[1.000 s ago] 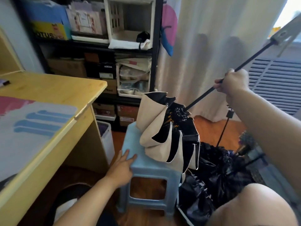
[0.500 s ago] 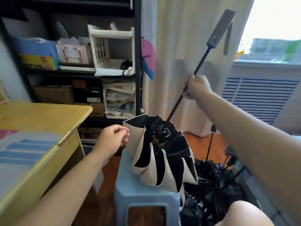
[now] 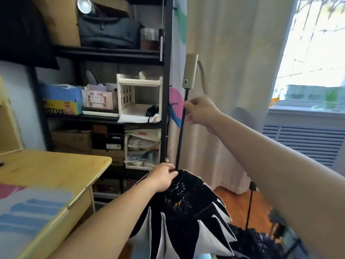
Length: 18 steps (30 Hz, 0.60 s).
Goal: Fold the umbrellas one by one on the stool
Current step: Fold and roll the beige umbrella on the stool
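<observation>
The left hand has come to the umbrella and grips its shaft base; the right hand pinches the shaft above; the stool below is nearly hidden.

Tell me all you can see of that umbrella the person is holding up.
The umbrella stands nearly upright, handle on top. Its canopy is black inside and pale outside, hanging in loose pleats. A thin black shaft rises to a beige handle with a round button and a wrist strap. The right hand pinches the shaft high up; the left hand grips where shaft meets canopy.
</observation>
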Each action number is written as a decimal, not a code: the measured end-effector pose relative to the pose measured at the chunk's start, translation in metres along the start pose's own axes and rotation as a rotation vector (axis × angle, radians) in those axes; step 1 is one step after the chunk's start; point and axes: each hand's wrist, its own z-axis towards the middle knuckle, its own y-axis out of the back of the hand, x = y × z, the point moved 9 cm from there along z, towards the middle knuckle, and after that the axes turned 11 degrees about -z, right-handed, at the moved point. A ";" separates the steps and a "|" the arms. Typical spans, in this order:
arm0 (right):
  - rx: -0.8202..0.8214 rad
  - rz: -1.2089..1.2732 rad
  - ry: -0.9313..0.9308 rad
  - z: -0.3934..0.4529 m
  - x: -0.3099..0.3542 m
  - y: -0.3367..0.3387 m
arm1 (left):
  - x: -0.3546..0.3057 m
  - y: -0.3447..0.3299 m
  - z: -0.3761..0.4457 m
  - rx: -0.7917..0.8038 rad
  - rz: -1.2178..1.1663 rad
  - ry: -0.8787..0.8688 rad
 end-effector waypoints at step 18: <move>-0.353 -0.099 0.455 0.013 0.074 0.092 | 0.018 -0.021 -0.013 0.033 -0.373 0.022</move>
